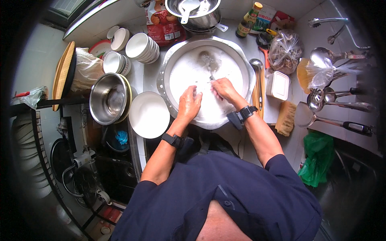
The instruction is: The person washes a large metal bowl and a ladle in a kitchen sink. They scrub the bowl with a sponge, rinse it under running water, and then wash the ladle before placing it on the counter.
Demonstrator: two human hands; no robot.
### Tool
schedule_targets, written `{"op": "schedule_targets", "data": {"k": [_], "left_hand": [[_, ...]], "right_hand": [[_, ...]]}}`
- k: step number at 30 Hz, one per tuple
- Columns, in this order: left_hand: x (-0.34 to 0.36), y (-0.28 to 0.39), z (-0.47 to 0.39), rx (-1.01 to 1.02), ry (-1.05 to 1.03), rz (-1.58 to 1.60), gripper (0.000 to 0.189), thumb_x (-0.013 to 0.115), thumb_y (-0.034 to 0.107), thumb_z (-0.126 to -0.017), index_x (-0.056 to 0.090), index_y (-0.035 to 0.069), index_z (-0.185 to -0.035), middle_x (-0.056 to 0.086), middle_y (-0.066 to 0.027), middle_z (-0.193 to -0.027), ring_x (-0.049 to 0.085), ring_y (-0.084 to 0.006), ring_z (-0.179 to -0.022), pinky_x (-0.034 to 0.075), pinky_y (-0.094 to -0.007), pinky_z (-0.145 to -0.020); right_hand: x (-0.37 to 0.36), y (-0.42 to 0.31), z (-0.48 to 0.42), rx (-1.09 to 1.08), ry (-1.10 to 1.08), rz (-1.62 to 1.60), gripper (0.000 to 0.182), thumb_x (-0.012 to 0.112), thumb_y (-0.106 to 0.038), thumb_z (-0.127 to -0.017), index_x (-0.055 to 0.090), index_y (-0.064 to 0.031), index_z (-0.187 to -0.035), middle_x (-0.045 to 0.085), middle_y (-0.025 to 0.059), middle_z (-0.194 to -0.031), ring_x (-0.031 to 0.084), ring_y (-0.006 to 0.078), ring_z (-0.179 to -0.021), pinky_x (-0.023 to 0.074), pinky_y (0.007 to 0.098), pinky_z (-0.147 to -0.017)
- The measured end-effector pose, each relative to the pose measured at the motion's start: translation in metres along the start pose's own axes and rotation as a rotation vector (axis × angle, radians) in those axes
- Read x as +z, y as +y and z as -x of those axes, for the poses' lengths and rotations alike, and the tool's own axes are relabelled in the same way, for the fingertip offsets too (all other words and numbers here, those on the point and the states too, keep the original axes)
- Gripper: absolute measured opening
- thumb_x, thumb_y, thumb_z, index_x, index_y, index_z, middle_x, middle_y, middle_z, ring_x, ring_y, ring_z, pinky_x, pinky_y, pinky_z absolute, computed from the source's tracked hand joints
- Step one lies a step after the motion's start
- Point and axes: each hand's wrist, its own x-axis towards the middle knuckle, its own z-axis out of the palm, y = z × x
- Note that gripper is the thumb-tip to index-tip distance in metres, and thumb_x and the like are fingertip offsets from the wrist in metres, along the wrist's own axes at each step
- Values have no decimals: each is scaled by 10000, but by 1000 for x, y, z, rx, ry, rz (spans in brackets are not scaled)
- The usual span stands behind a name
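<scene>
A large round metal basin (206, 126) with a wide rim stands before me, holding white, foamy-looking contents. My right hand (223, 89) is closed around the handle of a utensil (212, 73), whose far end lies in the white contents near a greyish patch. What kind of utensil it is, I cannot tell. Over the near left part of the basin is my left hand (190, 101), its fingers apart and nothing held. A white plate or shallow bowl (149, 115) sits left of the basin, close to my left forearm.
Left are stacked white bowls (137, 45) and a stainless steel bowl (104, 99). Behind the basin stand metal pots (200, 22) and a sauce bottle (248, 21). Chopsticks (258, 96), a lidded container (279, 86) and a sponge (285, 118) lie right, near hanging ladles (315, 101).
</scene>
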Motion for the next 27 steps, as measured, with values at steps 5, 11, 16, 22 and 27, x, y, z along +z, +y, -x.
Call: {"op": "schedule_targets", "data": {"k": [5, 11, 16, 22, 27], "left_hand": [[-2, -3, -1, -87, -16, -8, 428, 666, 251, -918, 584, -20, -1239, 679, -260, -1134, 682, -353, -1043, 529, -412, -920], [-2, -2, -4, -123, -61, -25, 453, 656, 271, -921, 575, -25, -1255, 668, -264, -1166, 669, -351, -1078, 517, -411, -941], [-4, -7, 0, -152, -87, -21, 448, 656, 258, -928, 574, -27, -1264, 663, -254, -1194, 665, -350, -1096, 514, -401, -954], [-1, -12, -4, -112, -76, -5, 434, 646, 228, -914, 581, -47, -1243, 667, -276, -1156, 671, -385, -1038, 521, -427, -924], [-5, -5, -8, -107, -96, -14, 432, 638, 234, -926, 576, -40, -1254, 668, -266, -1167, 674, -368, -1033, 524, -421, -921]], "right_hand": [[21, -3, -4, 163, -78, -185, 290, 596, -188, -960, 628, 18, -758, 597, 63, -614, 551, 152, -470, 431, 309, -419], [11, 6, -11, -261, 143, 450, 190, 635, -142, -890, 613, 29, -810, 649, 164, -679, 653, 305, -615, 517, 423, -573], [1, -39, 18, -395, 191, 956, 172, 571, -54, -828, 636, 10, -974, 667, 223, -792, 653, 432, -790, 517, 516, -709], [-14, -64, 64, -588, 416, 924, 210, 568, -42, -857, 647, -47, -1052, 657, 172, -786, 648, 382, -753, 523, 487, -669], [-35, -41, 87, -623, 411, 725, 220, 585, -75, -900, 653, -32, -1105, 675, 156, -857, 651, 376, -782, 515, 449, -677]]}}
